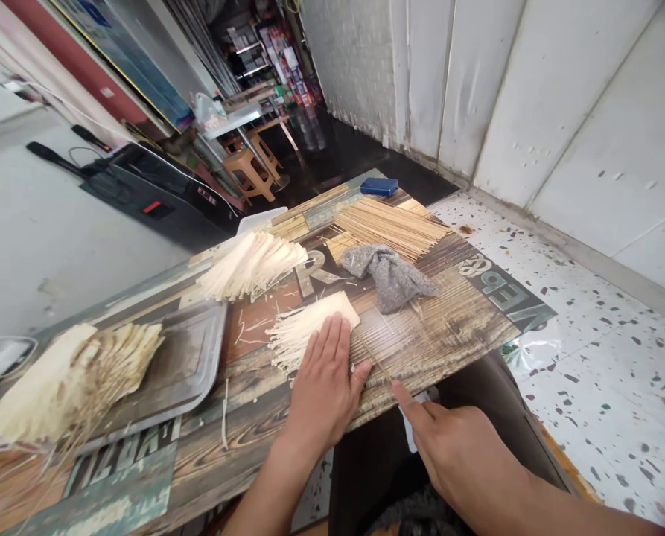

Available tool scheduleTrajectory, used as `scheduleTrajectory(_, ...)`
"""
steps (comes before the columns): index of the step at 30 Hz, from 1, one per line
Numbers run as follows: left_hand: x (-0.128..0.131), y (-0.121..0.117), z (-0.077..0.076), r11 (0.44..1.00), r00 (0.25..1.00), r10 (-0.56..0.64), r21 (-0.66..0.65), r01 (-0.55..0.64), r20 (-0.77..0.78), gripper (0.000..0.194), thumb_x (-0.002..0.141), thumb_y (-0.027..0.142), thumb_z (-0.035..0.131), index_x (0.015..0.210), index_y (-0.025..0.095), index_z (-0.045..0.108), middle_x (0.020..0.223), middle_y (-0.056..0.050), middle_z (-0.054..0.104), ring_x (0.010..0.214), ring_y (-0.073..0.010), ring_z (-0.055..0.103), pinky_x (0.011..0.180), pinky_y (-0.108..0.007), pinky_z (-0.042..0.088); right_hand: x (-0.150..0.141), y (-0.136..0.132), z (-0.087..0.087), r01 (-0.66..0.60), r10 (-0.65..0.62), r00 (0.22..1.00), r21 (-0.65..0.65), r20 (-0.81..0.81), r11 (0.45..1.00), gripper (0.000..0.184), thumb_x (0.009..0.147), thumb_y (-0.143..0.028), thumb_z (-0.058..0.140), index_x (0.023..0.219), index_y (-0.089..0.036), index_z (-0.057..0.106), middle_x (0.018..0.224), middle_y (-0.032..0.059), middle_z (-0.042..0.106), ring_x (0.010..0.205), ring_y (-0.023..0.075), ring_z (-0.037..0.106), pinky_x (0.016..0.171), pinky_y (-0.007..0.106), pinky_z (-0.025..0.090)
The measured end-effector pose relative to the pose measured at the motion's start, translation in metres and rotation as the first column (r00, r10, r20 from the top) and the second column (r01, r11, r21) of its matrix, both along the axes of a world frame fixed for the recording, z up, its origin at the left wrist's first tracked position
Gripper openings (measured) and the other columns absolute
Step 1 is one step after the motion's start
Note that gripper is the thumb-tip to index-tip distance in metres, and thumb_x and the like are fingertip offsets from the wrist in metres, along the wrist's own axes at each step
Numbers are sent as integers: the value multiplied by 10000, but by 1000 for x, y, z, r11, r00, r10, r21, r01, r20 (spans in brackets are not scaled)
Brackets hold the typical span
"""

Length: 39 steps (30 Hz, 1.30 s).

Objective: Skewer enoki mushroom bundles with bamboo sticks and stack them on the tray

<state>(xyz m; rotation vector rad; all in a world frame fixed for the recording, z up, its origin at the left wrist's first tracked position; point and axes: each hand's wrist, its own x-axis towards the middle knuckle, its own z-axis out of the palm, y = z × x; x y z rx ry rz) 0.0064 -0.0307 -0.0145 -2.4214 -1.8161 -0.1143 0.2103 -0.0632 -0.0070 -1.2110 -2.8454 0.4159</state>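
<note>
My left hand (pixel 325 381) lies flat, fingers together and stretched out, pressing on a pale fringed sheet (pixel 304 327) cut into thin strips, which rests on the wood-patterned board (pixel 455 327). My right hand (pixel 460 447) is at the board's near edge with the index finger extended toward a thin stick (pixel 377 363) lying just right of my left thumb; its other fingers are curled under. A grey cloth (pixel 391 274) lies crumpled beyond the hands. A bundle of thin brown sticks (pixel 391 225) sits behind the cloth.
A second pale fringed stack (pixel 251 264) lies at the board's middle left. A metal tray (pixel 190 365) at left carries another fringed pile (pixel 69 380). A blue box (pixel 379 186) sits at the far edge. Speckled floor (pixel 600 335) and white wall lie to the right; stools (pixel 251 167) stand beyond.
</note>
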Motion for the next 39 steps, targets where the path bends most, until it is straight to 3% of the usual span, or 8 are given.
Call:
scheduleTrajectory(6,0,0,0,1000,1000,-13,-15,14,10,643,975,482,305,1478,85,251,1536,-173,296,1440,-271,212,1147,-480,294,-3,0,2,14,-9,997,59,-81,998,562,761,-30,445,1317,27,501,660,71,662,513,187,613,426,338,250)
scheduleTrajectory(17,-3,1,2,998,999,-33,-50,35,37,676,965,511,318,1486,91,222,1540,-177,287,1449,-267,179,1156,-486,273,-13,7,17,47,-47,999,-108,8,993,563,791,-43,463,1353,4,473,725,85,701,576,182,645,431,334,233)
scheduleTrajectory(21,-3,1,4,997,999,-32,-74,34,27,694,964,516,318,1472,50,238,1542,-194,270,1453,-271,159,1159,-488,268,-18,7,19,61,-60,998,-118,10,991,564,797,-56,475,1358,-5,470,754,92,715,578,174,642,432,331,248)
scheduleTrajectory(31,-5,2,2,997,994,-63,-33,67,94,694,958,511,358,1498,113,182,1527,-189,311,1447,-278,183,1144,-512,284,-22,9,15,68,-67,998,-88,20,994,516,833,-36,452,1348,-18,484,807,93,728,625,168,668,448,315,323)
scheduleTrajectory(39,-4,2,3,998,995,-50,-41,54,81,695,957,532,339,1481,91,226,1530,-183,309,1449,-275,183,1155,-484,270,-26,15,18,96,-96,995,-105,4,990,538,802,-6,482,1339,-12,495,767,87,729,615,186,674,450,300,380)
